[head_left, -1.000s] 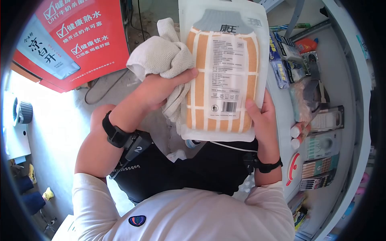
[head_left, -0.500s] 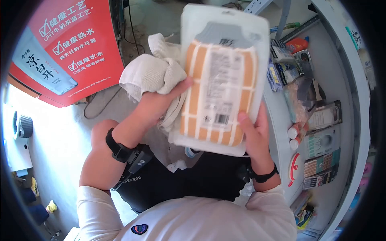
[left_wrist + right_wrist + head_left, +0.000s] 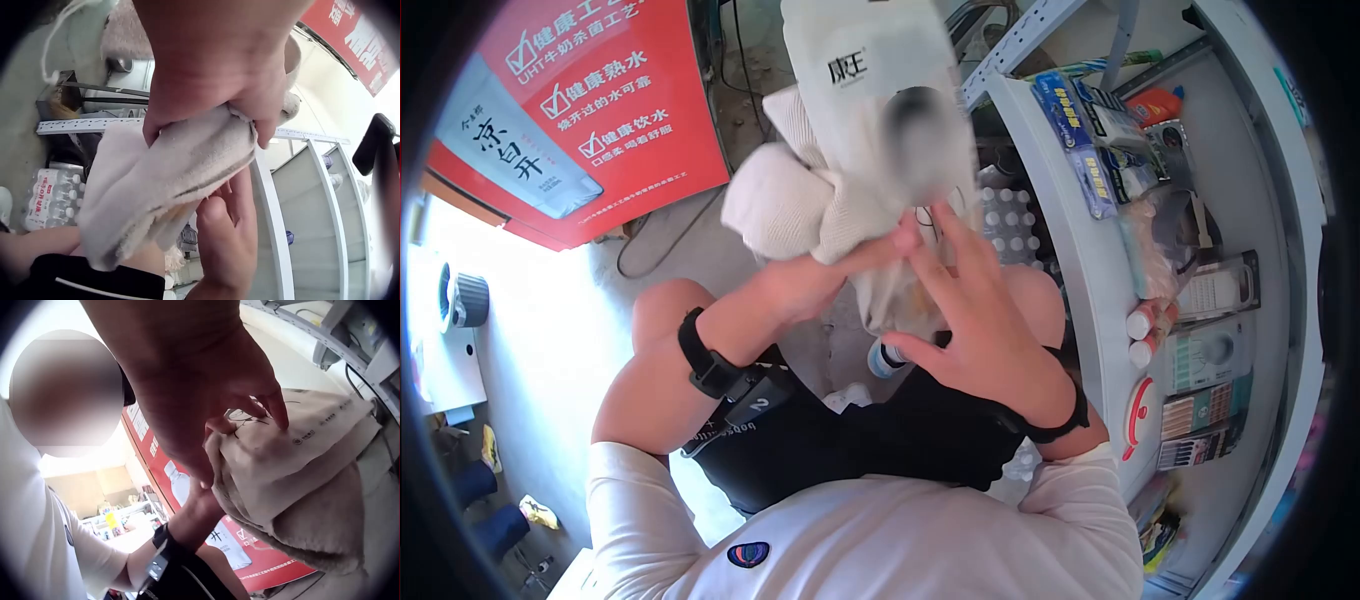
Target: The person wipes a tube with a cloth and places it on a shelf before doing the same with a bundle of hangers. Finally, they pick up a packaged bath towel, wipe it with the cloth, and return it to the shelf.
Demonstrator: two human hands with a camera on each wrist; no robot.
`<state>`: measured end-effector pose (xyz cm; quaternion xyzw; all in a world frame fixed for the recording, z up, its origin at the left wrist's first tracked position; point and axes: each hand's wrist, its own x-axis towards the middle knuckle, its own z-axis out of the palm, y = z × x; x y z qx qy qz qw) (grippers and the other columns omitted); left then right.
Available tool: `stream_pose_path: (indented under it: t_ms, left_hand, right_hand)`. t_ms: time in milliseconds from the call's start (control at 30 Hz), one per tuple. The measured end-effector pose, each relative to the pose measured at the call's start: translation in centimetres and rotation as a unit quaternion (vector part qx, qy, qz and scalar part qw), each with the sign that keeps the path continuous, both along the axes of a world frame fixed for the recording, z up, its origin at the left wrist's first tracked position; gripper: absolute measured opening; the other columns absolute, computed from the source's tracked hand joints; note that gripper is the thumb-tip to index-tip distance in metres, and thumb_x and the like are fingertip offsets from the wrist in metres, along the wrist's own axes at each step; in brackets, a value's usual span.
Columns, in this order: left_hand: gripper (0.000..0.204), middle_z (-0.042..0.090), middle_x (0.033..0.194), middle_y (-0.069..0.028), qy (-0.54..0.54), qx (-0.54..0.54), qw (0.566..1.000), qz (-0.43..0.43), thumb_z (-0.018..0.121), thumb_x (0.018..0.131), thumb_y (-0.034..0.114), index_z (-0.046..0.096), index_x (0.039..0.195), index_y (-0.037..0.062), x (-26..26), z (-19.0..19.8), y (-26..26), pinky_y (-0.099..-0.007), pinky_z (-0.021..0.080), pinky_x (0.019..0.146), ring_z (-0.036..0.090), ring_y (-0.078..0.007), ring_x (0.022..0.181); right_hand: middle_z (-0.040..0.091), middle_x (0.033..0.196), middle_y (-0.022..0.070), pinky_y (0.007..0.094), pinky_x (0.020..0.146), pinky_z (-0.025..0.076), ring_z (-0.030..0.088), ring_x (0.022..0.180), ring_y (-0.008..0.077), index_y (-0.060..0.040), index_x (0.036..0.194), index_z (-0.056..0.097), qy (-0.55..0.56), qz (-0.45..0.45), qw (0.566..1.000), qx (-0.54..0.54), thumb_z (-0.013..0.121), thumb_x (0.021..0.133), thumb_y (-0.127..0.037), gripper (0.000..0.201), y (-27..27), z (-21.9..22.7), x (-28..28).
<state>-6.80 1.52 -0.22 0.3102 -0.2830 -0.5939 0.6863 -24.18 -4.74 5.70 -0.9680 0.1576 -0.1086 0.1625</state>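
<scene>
A white packet (image 3: 850,70) with black printing tilts up in front of me; its other face, with the orange plaid, is turned away. My left hand (image 3: 800,285) grips a bunched beige cloth (image 3: 785,205) along with the near end of the packet. In the left wrist view, the left hand (image 3: 212,75) has its fingers curled round the pale bundle (image 3: 181,156). My right hand (image 3: 1000,330) has its fingers spread, fingertips at the packet's near end and thumb apart. The right wrist view puts the right hand (image 3: 212,394) over the packet's printed face (image 3: 294,437), cloth (image 3: 319,519) below.
Right of me, a grey shelf (image 3: 1090,330) bears packaged goods, among them blue packs (image 3: 1065,110) and a red-and-white lidlike item (image 3: 1140,418). A red box (image 3: 600,80) with white lettering stands at left. Bottles (image 3: 1010,215) in plastic wrap sit on the floor beyond my knee.
The packet has swung left and turned over, from its orange plaid face to the white printed one. My right hand has shifted from its right edge to its near end, with the fingers spreading.
</scene>
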Motion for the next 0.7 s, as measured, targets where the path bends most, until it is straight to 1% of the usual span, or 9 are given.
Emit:
stream_pose_path:
  t_ms: [100,167,233,300,333,467,600,667,700]
  left_hand:
    - [0.044,0.058,0.114,-0.0086,0.081,0.051,0.995,0.016,0.068,0.081,0.008,0.050,0.121,0.0039,0.8,0.8,-0.3,-0.0321,0.048,0.089,0.057,-0.0188,0.103]
    - [0.043,0.059,0.112,-0.0092,0.103,0.039,0.994,0.022,0.068,0.080,0.008,0.051,0.120,0.0031,1.5,0.7,-0.6,-0.0330,0.048,0.088,0.057,-0.0192,0.103]
    - [0.043,0.060,0.110,-0.0095,0.069,0.025,0.997,0.009,0.069,0.079,0.006,0.052,0.118,0.0025,1.7,0.7,-0.5,-0.0333,0.050,0.087,0.058,-0.0195,0.102]
    - [0.044,0.060,0.109,-0.0095,0.024,0.028,0.999,0.007,0.070,0.078,0.006,0.052,0.118,0.0024,1.5,0.9,-0.5,-0.0332,0.050,0.086,0.059,-0.0194,0.101]
    - [0.043,0.060,0.109,-0.0096,0.021,0.055,0.998,0.018,0.070,0.079,0.007,0.052,0.117,0.0026,1.5,0.9,-0.6,-0.0333,0.050,0.086,0.059,-0.0194,0.100]
    - [0.041,0.060,0.108,-0.0090,-0.003,0.094,0.995,0.023,0.072,0.079,0.014,0.054,0.114,0.0032,0.9,0.4,-1.3,-0.0327,0.049,0.086,0.059,-0.0188,0.098]
    - [0.042,0.060,0.107,-0.0071,-0.215,0.097,0.971,-0.033,0.075,0.078,0.020,0.055,0.112,0.0036,0.4,-1.0,-0.6,-0.0306,0.047,0.086,0.058,-0.0169,0.097]
    - [0.045,0.060,0.107,-0.0064,-0.188,0.080,0.978,-0.043,0.076,0.077,0.021,0.055,0.113,0.0039,-0.6,-0.7,-0.4,-0.0297,0.047,0.086,0.057,-0.0157,0.098]
    - [0.046,0.060,0.107,-0.0061,-0.172,0.072,0.981,-0.048,0.076,0.077,0.022,0.055,0.113,0.0040,-1.0,-0.5,-0.4,-0.0293,0.046,0.086,0.057,-0.0151,0.098]
  right_hand:
    - [0.029,0.140,0.0238,0.0420,0.097,0.036,0.041,0.115,0.0381,-0.0063,0.140,0.032,0.007,0.006,0.997,-0.079,0.072,0.071,-0.017,0.081,-1.1,1.9,-0.8]
    - [0.034,0.137,0.0215,0.0401,0.097,0.036,0.044,0.115,0.0311,-0.0034,0.136,0.035,-0.128,-0.091,0.987,0.017,0.072,0.073,-0.018,0.075,-3.1,1.8,-1.7]
    - [0.043,0.132,0.0165,0.0370,0.096,0.038,0.047,0.113,0.0227,-0.0019,0.132,0.039,-0.257,-0.174,0.905,0.290,0.070,0.078,-0.018,0.065,-4.1,1.4,-2.3]
    - [0.050,0.126,0.0111,0.0336,0.093,0.040,0.051,0.109,0.0163,-0.0020,0.129,0.042,-0.252,-0.158,0.787,0.541,0.068,0.082,-0.017,0.056,-4.2,1.7,-2.7]
    - [0.057,0.117,0.0079,0.0284,0.087,0.044,0.055,0.102,0.0138,-0.0016,0.129,0.042,-0.247,-0.185,0.793,0.525,0.064,0.087,-0.016,0.050,-4.0,0.7,-3.0]
    - [0.059,0.113,0.0088,0.0261,0.083,0.047,0.057,0.099,0.0133,-0.0004,0.125,0.046,-0.300,-0.203,0.835,0.415,0.060,0.089,-0.018,0.043,-3.4,-0.1,-2.4]
    - [0.058,0.113,0.0088,0.0262,0.082,0.048,0.057,0.099,0.0137,-0.0015,0.125,0.046,-0.395,-0.237,0.760,0.458,0.060,0.089,-0.016,0.041,-4.7,1.1,-2.3]
    - [0.058,0.114,0.0090,0.0265,0.082,0.048,0.057,0.099,0.0141,-0.0020,0.126,0.045,-0.422,-0.250,0.722,0.489,0.060,0.089,-0.014,0.042,-5.4,2.3,-2.6]
    - [0.058,0.114,0.0091,0.0267,0.082,0.048,0.057,0.099,0.0144,-0.0019,0.127,0.044,-0.417,-0.244,0.736,0.475,0.060,0.089,-0.014,0.043,-5.5,2.2,-2.8]
